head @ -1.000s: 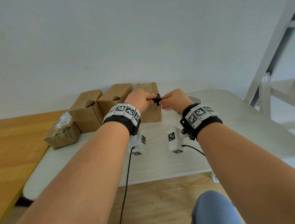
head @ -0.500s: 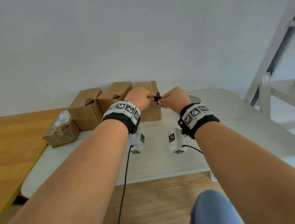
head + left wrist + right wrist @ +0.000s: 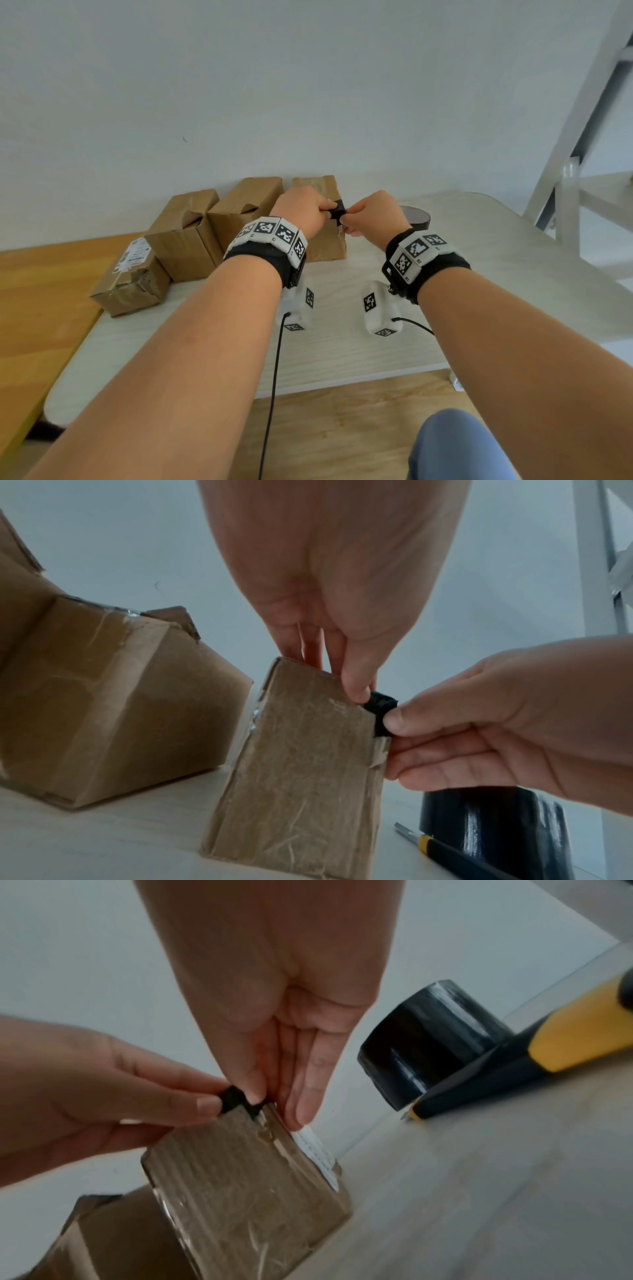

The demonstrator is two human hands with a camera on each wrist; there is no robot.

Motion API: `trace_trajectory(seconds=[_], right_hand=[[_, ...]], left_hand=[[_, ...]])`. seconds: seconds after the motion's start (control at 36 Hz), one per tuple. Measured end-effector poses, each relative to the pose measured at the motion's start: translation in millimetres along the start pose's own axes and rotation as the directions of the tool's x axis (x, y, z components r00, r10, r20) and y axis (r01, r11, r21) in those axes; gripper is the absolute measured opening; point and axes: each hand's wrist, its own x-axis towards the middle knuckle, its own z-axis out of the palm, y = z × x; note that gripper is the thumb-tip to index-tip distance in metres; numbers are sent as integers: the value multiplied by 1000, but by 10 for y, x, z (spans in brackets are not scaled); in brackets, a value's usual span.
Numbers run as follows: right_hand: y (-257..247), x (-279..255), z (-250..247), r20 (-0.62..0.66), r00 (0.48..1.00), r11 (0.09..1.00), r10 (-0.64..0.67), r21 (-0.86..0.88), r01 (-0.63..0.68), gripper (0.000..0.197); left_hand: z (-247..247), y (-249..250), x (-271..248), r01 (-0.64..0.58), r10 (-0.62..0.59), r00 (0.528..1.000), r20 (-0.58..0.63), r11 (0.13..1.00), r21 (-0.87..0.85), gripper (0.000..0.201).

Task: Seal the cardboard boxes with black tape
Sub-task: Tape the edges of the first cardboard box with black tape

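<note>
Both the left hand (image 3: pixel 305 210) and right hand (image 3: pixel 375 214) pinched a black tape piece (image 3: pixel 337 215) on the cardboard box (image 3: pixel 301 764) near the worktop's (image 3: pixel 342 346) far edge.

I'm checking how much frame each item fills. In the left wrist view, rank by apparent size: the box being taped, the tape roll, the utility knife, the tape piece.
1. Box being taped
2. Tape roll, partly hidden
3. Utility knife, cut off by the frame, so unsure against the roll
4. Tape piece, smallest
</note>
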Motion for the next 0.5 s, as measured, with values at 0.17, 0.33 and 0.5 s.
trace_trajectory(seconds=[0.17, 0.33, 0.5], right_hand=[[-38, 19, -19, 25, 999, 999, -23, -37, 24, 15], [29, -16, -25, 68, 998, 999, -6, 43, 3, 18], [-90, -4, -18, 73, 992, 965, 101, 235, -116, 29]], left_hand=[[59, -23, -20, 5, -8, 999, -31, 997, -83, 34], [107, -48, -78, 15, -24, 999, -37, 974, -228, 36], [59, -63, -94, -7, -42, 988, -152, 951, -308, 35]])
